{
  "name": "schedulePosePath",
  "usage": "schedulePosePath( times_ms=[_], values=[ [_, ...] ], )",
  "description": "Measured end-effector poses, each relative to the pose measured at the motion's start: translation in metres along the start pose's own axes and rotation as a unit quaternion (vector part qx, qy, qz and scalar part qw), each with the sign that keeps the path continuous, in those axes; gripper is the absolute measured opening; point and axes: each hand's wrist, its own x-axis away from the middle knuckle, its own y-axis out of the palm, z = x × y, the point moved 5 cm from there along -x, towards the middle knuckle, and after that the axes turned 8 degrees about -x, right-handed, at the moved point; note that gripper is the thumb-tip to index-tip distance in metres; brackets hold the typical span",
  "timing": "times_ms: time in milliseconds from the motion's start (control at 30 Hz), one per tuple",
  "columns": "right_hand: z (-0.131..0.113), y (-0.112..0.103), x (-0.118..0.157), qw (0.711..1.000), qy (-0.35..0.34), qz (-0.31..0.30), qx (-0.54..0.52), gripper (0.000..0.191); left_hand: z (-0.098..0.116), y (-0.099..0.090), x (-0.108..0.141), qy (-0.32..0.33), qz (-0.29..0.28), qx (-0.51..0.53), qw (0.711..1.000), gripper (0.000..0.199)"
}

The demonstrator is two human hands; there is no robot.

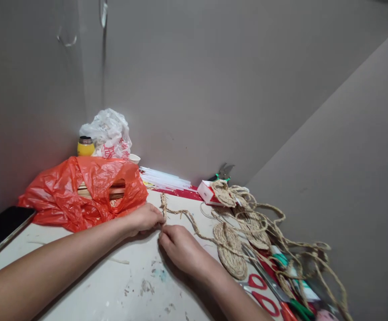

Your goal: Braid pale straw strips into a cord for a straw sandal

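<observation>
My left hand (149,217) and my right hand (178,244) meet near the middle of the table, fingers pinched together. Between them they grip a braided straw rope (164,206), whose short end stands up past my fingertips. From there a strand runs right across the table toward an oval coil of the same rope (231,250). The exact spot where the fingertips hold the rope is partly hidden by the hands.
On the left lie a red plastic bag (90,191) holding flat sticks and a black phone (5,227). Glue sticks (167,179) lie at the back. Rightward are red-handled scissors (262,296), pruning shears (225,173), a small box (207,192) and tangled rope (267,218).
</observation>
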Motion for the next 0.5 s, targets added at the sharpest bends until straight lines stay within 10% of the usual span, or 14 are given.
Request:
schedulePosePath(
  times_ms=[233,400,500],
  values=[
    [-0.016,-0.012,0.01,0.995,-0.026,-0.066,-0.064,0.03,0.004,0.0,0.003,0.033,-0.031,0.066,0.997,0.019],
    [0.002,-0.051,-0.004,0.971,0.037,0.133,-0.196,0.039,0.006,-0.004,0.003,0.021,-0.077,0.131,0.988,0.03],
    [0.017,-0.032,-0.014,0.939,0.093,0.071,-0.323,0.038,0.007,-0.005,0.003,0.032,-0.087,0.137,0.986,0.031]
  ],
)
